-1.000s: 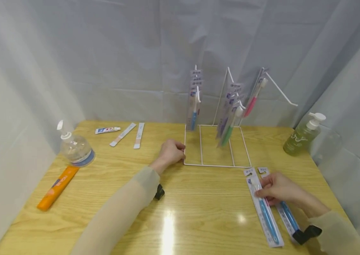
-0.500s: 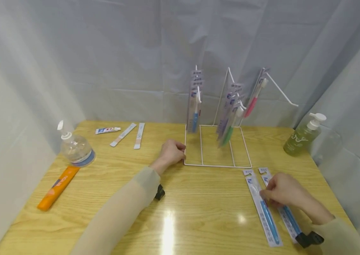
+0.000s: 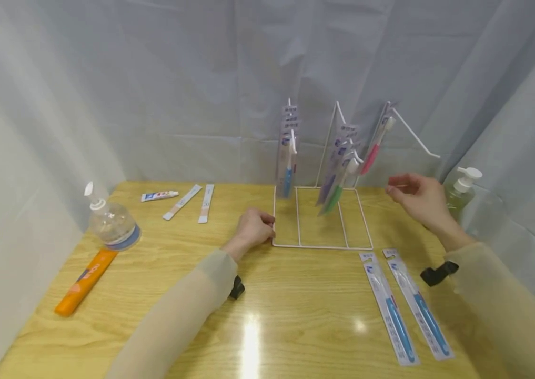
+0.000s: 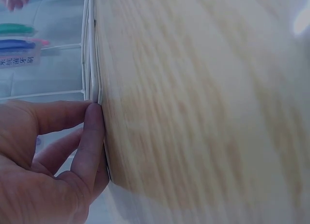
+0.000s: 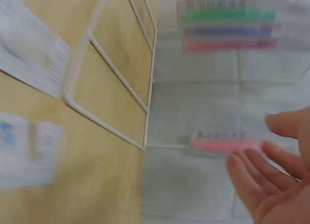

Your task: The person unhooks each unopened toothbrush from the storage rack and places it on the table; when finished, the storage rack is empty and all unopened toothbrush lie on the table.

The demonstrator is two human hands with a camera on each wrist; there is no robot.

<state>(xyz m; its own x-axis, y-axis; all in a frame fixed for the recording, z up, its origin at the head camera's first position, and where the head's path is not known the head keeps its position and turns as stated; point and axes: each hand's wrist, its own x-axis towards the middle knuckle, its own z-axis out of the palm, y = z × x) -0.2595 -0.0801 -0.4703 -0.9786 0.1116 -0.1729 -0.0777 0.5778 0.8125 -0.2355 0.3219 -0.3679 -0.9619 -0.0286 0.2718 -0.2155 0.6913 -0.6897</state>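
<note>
The pink brush [image 3: 371,159] is hung at the back of the right-hand hook [image 3: 414,133] of the white rack [image 3: 322,247], its long axis near upright with a slight lean, handle end down. The right hand [image 3: 421,202], empty, is held in the air off the rack's right side, thumb parted from loosely bent fingers; from it, the brush lies up and to the left, apart from the fingertips in the head view. Of the two hands, this one is judged much the nearer. By the left hand [image 3: 252,227], the rack's left side wire is pinched between thumb and fingers. Two blue brushes [image 3: 389,309] are laid flat before the rack's right front corner, long axes running toward the person.
</note>
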